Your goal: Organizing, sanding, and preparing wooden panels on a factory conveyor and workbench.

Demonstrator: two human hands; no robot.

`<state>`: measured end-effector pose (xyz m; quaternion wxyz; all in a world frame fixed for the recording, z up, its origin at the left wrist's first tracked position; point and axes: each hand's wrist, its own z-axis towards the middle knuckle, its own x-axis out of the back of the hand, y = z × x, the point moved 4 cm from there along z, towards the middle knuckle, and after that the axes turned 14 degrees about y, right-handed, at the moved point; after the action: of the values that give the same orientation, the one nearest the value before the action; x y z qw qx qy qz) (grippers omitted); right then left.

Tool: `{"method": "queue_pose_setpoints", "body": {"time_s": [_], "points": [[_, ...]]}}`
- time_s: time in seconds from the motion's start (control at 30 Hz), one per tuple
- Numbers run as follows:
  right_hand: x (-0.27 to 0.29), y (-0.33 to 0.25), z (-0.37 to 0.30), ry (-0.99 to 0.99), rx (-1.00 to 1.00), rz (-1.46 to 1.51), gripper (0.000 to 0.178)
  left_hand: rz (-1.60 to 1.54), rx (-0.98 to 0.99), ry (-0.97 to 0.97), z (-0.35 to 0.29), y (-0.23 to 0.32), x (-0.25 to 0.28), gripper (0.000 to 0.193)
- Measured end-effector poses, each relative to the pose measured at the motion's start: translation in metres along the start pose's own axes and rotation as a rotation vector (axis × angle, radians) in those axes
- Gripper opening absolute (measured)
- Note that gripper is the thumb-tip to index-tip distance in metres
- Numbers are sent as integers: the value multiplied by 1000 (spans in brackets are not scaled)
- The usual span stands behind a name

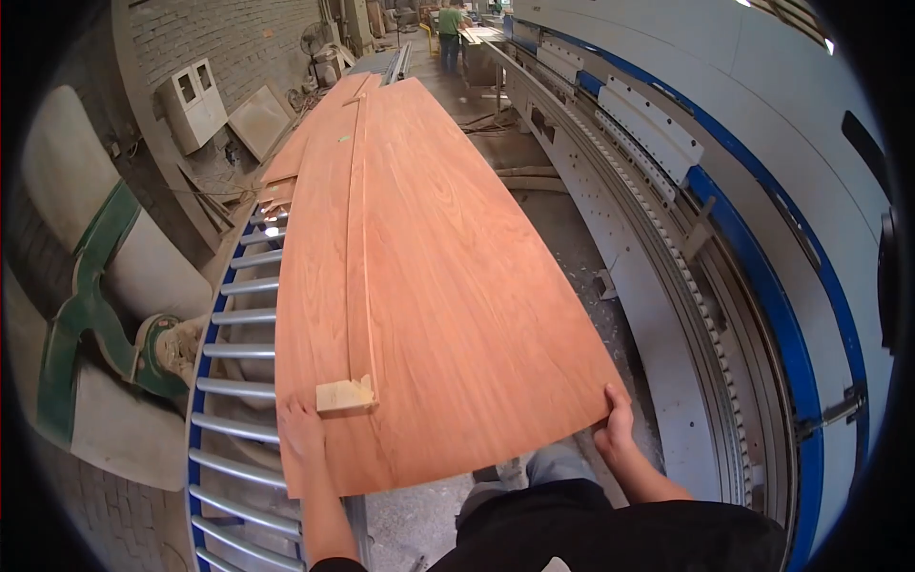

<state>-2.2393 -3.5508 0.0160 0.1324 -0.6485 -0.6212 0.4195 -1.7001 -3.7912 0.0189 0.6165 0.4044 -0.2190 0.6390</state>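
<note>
A wide reddish-brown wood veneer sheet stretches away in front of me, its near right corner jutting past the roller conveyor. My right hand grips that corner, thumb and fingers closed on the edge. Along the left lies a long reddish panel, with a narrow wooden strip running lengthwise on top. My left hand rests on the near left part of the wood, fingers stretched forward and touching the surface. Just ahead of it sits a small pale wood block at the strip's near end.
A roller conveyor with a blue frame runs along the left under the panels. To the right stands a long machine with a chain and blue rails. A green-framed duct fitting is at far left. A person in green stands far ahead.
</note>
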Motion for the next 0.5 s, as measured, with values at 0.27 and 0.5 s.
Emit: {"method": "queue_pose_setpoints", "body": {"time_s": [0.27,0.5], "points": [[-213,-20,125,33,118,-22,33,8,26,-8,157,93,-147,39],[-338,16,264,18,-72,95,37,69,-33,22,283,188,-244,39]]}}
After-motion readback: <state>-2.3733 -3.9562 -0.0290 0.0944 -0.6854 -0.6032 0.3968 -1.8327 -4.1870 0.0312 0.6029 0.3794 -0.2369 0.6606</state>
